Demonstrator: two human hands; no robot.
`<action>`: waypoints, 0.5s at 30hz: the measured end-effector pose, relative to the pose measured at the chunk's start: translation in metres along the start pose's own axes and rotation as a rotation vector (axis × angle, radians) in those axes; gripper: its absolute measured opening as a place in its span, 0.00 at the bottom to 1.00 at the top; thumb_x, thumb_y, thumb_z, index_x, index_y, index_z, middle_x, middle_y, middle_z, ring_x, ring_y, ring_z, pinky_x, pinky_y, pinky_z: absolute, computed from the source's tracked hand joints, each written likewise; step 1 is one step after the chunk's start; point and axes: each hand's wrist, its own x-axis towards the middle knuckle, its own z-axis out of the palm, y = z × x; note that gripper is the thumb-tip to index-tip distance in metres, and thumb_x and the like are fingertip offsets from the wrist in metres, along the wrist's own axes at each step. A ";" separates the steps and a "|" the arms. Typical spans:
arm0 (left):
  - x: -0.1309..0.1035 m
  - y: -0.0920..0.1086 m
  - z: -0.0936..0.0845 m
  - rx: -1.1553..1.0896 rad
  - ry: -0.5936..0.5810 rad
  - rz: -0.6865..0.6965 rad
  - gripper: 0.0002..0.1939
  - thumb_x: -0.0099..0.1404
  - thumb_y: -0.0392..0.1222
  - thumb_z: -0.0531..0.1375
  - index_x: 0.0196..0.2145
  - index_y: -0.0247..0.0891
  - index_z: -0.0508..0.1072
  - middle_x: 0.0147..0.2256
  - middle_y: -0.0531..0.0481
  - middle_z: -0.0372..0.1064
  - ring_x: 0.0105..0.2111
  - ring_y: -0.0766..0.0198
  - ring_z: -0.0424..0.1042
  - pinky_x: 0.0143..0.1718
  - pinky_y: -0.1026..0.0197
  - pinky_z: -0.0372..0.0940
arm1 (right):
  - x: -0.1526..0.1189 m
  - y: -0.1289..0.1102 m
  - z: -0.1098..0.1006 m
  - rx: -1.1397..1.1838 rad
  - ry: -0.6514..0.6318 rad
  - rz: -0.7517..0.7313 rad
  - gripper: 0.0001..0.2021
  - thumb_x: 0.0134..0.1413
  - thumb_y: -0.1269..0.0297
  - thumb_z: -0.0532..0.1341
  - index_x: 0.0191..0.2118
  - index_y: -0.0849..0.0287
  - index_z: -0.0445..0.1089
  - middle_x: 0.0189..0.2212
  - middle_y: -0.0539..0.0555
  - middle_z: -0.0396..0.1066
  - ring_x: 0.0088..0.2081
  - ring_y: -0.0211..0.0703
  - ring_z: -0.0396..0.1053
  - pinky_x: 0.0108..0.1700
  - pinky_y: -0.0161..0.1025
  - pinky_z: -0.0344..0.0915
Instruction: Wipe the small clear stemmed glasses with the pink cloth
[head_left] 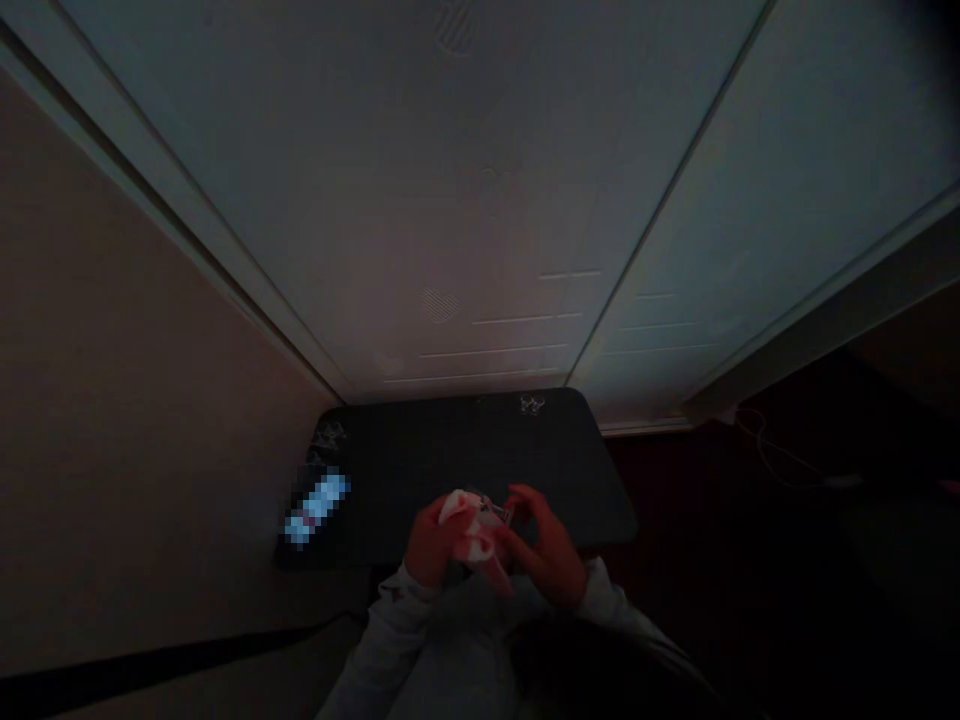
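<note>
Low in the head view, my left hand (430,546) is closed around a soft-looking pink and white cloth (477,546). My right hand (553,556) is bent in from the other side, thumb against the cloth and fingers curled at a small shiny piece (498,511) at its upper edge. Dim light hides the exact shape of that piece; it looks clear or metallic. Both hands are above the near edge of a dark table (450,450).
Small clear, shiny objects (532,404) lie at the table's back edge, and more clear pieces (328,436) at its left corner. A lit, pixelated object (315,510) lies at the left. Pale panels (465,200) rise behind; a white cable (765,440) runs at right.
</note>
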 end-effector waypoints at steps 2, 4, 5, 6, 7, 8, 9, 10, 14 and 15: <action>0.000 0.001 -0.006 -0.010 -0.006 -0.001 0.11 0.44 0.40 0.63 0.27 0.32 0.76 0.26 0.48 0.74 0.25 0.63 0.69 0.27 0.64 0.63 | 0.001 -0.002 0.004 -0.033 0.001 -0.039 0.16 0.49 0.65 0.57 0.45 0.59 0.59 0.33 0.54 0.67 0.34 0.41 0.65 0.39 0.38 0.64; -0.001 0.001 -0.013 -0.023 -0.011 0.000 0.10 0.45 0.40 0.63 0.27 0.32 0.75 0.26 0.48 0.74 0.26 0.63 0.69 0.27 0.65 0.63 | 0.002 -0.004 0.009 -0.053 -0.015 -0.065 0.11 0.50 0.66 0.56 0.41 0.59 0.62 0.32 0.54 0.67 0.34 0.41 0.65 0.38 0.38 0.63; -0.001 0.001 -0.016 -0.026 -0.017 0.001 0.11 0.46 0.40 0.63 0.28 0.32 0.75 0.27 0.48 0.74 0.26 0.63 0.70 0.28 0.65 0.63 | 0.002 -0.006 0.011 -0.054 -0.027 -0.068 0.09 0.50 0.66 0.55 0.40 0.59 0.62 0.32 0.54 0.67 0.33 0.41 0.65 0.38 0.38 0.63; -0.001 0.001 -0.019 -0.026 -0.021 0.002 0.11 0.46 0.40 0.63 0.28 0.32 0.75 0.27 0.48 0.74 0.27 0.62 0.70 0.28 0.65 0.63 | 0.003 -0.007 0.014 -0.050 -0.039 -0.058 0.08 0.51 0.66 0.54 0.39 0.60 0.63 0.31 0.54 0.67 0.33 0.41 0.65 0.38 0.38 0.63; -0.002 0.001 -0.023 -0.022 -0.026 0.005 0.11 0.46 0.40 0.63 0.29 0.32 0.76 0.28 0.47 0.74 0.27 0.62 0.70 0.29 0.64 0.63 | 0.003 -0.008 0.017 -0.044 -0.051 -0.040 0.08 0.52 0.66 0.53 0.39 0.60 0.63 0.30 0.54 0.67 0.33 0.41 0.65 0.38 0.38 0.63; -0.002 0.002 -0.026 -0.013 -0.028 0.007 0.11 0.46 0.40 0.63 0.29 0.32 0.76 0.28 0.47 0.74 0.28 0.61 0.70 0.29 0.64 0.63 | 0.004 -0.009 0.020 -0.038 -0.063 -0.016 0.08 0.53 0.66 0.52 0.38 0.60 0.63 0.30 0.54 0.67 0.33 0.42 0.65 0.38 0.38 0.62; -0.002 0.003 -0.029 -0.003 -0.027 0.008 0.11 0.46 0.40 0.63 0.29 0.32 0.76 0.28 0.47 0.74 0.28 0.61 0.70 0.30 0.64 0.63 | 0.004 -0.010 0.023 -0.032 -0.076 0.009 0.08 0.54 0.65 0.52 0.38 0.60 0.64 0.30 0.54 0.68 0.34 0.42 0.65 0.38 0.38 0.62; -0.002 0.004 -0.033 0.007 -0.029 0.009 0.11 0.46 0.40 0.63 0.29 0.32 0.76 0.28 0.47 0.74 0.29 0.61 0.70 0.30 0.64 0.63 | 0.005 -0.011 0.026 -0.025 -0.085 0.037 0.08 0.54 0.65 0.51 0.37 0.60 0.64 0.31 0.54 0.68 0.34 0.42 0.65 0.38 0.38 0.62; 0.001 0.008 -0.045 0.018 -0.044 0.017 0.10 0.47 0.39 0.62 0.29 0.32 0.76 0.29 0.47 0.74 0.30 0.60 0.70 0.30 0.64 0.63 | 0.010 -0.015 0.040 0.038 -0.093 0.124 0.10 0.56 0.63 0.49 0.35 0.59 0.65 0.31 0.54 0.69 0.34 0.41 0.66 0.37 0.37 0.63; 0.002 0.008 -0.047 0.017 -0.040 0.016 0.10 0.47 0.39 0.62 0.29 0.32 0.76 0.29 0.47 0.74 0.29 0.60 0.70 0.30 0.64 0.63 | 0.011 -0.016 0.043 0.062 -0.085 0.123 0.10 0.56 0.63 0.49 0.37 0.59 0.64 0.31 0.53 0.69 0.34 0.40 0.66 0.38 0.37 0.63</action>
